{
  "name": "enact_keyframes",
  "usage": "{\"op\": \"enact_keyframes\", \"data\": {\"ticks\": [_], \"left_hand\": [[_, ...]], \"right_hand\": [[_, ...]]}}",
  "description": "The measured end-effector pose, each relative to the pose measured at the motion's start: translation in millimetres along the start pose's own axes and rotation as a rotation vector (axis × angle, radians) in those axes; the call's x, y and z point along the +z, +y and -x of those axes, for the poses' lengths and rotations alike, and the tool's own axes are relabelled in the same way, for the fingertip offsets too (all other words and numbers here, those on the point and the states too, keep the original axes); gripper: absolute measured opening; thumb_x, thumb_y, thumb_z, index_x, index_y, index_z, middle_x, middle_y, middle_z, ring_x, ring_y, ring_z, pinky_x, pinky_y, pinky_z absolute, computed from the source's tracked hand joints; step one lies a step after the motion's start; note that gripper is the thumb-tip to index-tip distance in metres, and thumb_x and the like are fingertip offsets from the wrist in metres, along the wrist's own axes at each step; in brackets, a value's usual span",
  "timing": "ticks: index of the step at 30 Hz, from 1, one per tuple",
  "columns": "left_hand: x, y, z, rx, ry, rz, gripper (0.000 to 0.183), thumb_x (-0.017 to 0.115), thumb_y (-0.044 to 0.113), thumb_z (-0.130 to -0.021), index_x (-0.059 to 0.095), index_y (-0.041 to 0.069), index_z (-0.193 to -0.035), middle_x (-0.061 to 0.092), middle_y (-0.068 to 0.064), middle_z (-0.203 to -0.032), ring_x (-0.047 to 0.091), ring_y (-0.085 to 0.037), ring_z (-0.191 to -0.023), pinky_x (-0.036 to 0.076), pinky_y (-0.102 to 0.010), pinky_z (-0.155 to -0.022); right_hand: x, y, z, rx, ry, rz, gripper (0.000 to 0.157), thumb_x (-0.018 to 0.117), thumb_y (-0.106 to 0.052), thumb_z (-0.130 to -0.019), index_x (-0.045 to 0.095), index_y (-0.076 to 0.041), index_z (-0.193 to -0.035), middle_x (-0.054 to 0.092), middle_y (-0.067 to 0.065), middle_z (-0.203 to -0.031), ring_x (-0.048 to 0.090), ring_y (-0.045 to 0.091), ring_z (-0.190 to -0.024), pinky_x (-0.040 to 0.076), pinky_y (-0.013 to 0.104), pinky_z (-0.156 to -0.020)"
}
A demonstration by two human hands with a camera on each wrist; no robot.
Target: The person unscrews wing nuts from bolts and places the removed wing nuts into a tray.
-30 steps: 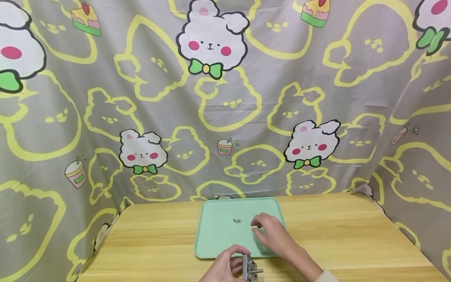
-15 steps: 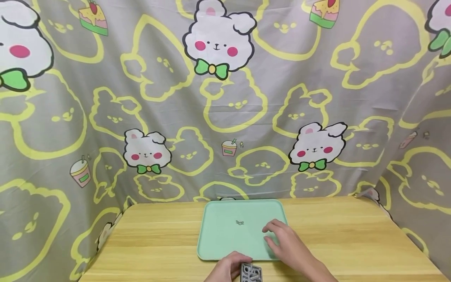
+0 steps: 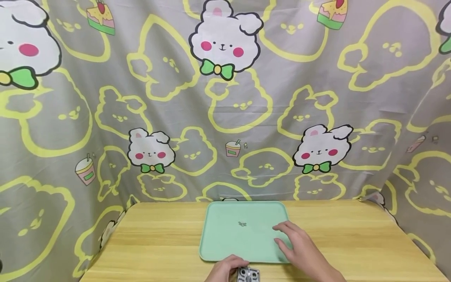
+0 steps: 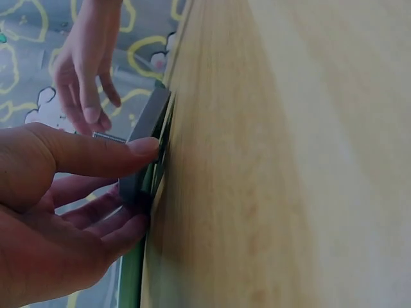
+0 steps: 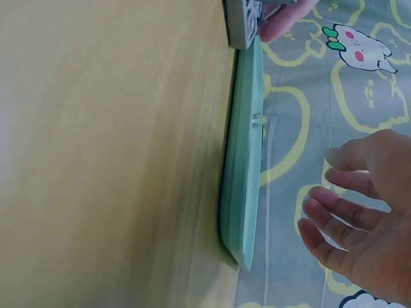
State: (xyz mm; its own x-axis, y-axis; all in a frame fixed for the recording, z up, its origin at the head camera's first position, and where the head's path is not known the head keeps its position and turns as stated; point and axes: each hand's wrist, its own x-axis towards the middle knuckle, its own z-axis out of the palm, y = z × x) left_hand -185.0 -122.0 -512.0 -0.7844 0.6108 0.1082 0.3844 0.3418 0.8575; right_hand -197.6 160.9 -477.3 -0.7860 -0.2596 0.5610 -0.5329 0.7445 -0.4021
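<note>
My left hand [image 3: 223, 269] is at the near edge of the table and grips a grey metal block [image 3: 248, 275] with round holes in its face. In the left wrist view, the thumb presses on one side of the block [image 4: 146, 122] and the fingers curl beneath; a thin screw-like rod [image 4: 109, 137] sticks out of it. Above the right side of a mint-green tray [image 3: 222, 244], my right hand [image 3: 299, 246] has its fingers loosely bent and apart, holding nothing. Several tiny metal pieces [image 3: 242, 224] lie together near the tray's middle; their kind is too small to make out.
The tray lies on a light wood table [image 3: 158, 239], its far edge close to the back. A grey curtain [image 3: 218, 109] printed with cartoon animals hangs behind the table and along both sides.
My left hand has lowered and turned the block so its holed face shows from above. My right hand has drawn right, away from the small pieces, and its fingers have spread. The head view has shifted slightly.
</note>
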Motion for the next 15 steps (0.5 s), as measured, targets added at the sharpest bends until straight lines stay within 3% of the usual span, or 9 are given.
{"op": "enact_keyframes", "data": {"ticks": [4,9,12,15], "left_hand": [[2.4,-10.6,1.0,0.024,0.006,0.025,0.041,0.082,0.014,-0.086,0.071,-0.004,-0.121,0.069,0.004,-0.114,0.063,-0.005,-0.107,0.056,-0.022,-0.093],[0.7,-28.3,-3.4,0.096,0.012,-0.001,0.05,0.086,0.027,-0.084,0.071,0.003,-0.126,0.068,0.006,-0.12,0.062,-0.007,-0.112,0.054,-0.023,-0.098],[-5.5,-26.0,-4.4,0.114,-0.019,0.027,0.057,0.088,0.027,-0.082,0.068,0.005,-0.131,0.066,0.004,-0.126,0.061,-0.009,-0.117,0.052,-0.024,-0.101],[-16.0,-7.4,1.7,0.073,-0.015,0.095,0.058,0.087,0.015,-0.082,0.065,0.003,-0.133,0.064,-0.003,-0.131,0.059,-0.015,-0.122,0.052,-0.029,-0.105]], "right_hand": [[-3.5,6.2,7.7,-0.017,0.007,0.05,0.034,0.086,-0.008,-0.082,0.073,-0.016,-0.113,0.068,-0.007,-0.11,0.067,0.013,-0.103,0.062,0.038,-0.086],[-15.0,20.3,11.2,-0.047,0.041,0.09,0.038,0.087,-0.009,-0.081,0.073,-0.011,-0.116,0.069,-0.001,-0.113,0.068,0.019,-0.103,0.063,0.04,-0.083],[-23.4,30.4,12.7,-0.036,0.049,0.105,0.04,0.087,-0.01,-0.082,0.072,-0.009,-0.119,0.069,0.002,-0.116,0.068,0.023,-0.105,0.063,0.044,-0.082],[-31.0,39.2,14.5,-0.005,0.034,0.108,0.042,0.085,-0.013,-0.085,0.07,-0.007,-0.124,0.068,0.007,-0.121,0.067,0.029,-0.109,0.062,0.049,-0.085]]}}
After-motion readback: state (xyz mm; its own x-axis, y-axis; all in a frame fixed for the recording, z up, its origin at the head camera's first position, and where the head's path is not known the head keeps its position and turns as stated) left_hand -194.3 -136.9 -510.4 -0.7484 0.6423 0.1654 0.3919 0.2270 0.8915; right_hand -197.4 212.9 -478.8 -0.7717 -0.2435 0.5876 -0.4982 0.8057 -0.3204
